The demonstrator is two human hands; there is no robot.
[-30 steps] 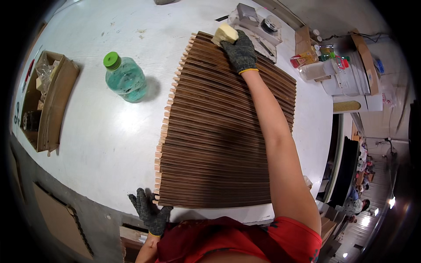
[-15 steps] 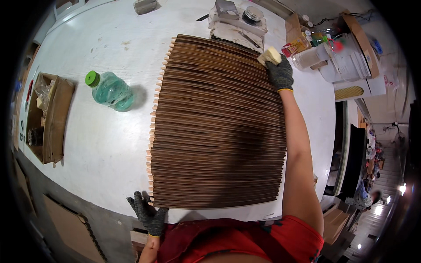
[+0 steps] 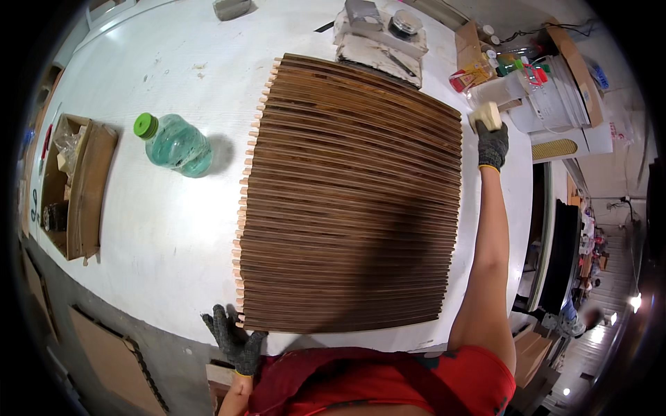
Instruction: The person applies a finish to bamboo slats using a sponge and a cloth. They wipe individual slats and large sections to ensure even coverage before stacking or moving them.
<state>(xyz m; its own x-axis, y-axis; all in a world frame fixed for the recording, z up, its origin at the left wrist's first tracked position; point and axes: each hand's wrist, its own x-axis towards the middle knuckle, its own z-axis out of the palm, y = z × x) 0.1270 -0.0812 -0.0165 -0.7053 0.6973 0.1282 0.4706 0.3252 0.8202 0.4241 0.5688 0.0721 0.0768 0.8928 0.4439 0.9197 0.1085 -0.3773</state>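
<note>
A row of dark brown wooden strips (image 3: 333, 201) lies side by side on the white table (image 3: 159, 256), with pale tenon-like ends along the left edge. My right hand (image 3: 493, 147), in a dark grey knit glove, grips a pale yellow sponge (image 3: 485, 116) just beyond the far right corner of the strips. The sponge is off the strips, over the table's right side. My left hand (image 3: 237, 343), gloved the same way, has its fingers spread at the near left corner, by the end of the nearest strip.
A clear bottle of green liquid (image 3: 179, 147) with a green cap stands left of the strips. A wooden box (image 3: 97, 187) sits at the far left. Behind are a stained slab (image 3: 368, 54) and a round jar (image 3: 405, 24). Several bottles and a white bucket (image 3: 555, 104) crowd the back right.
My right hand has moved with the sponge to the right, off the strips' far right corner. My left hand has stayed in place.
</note>
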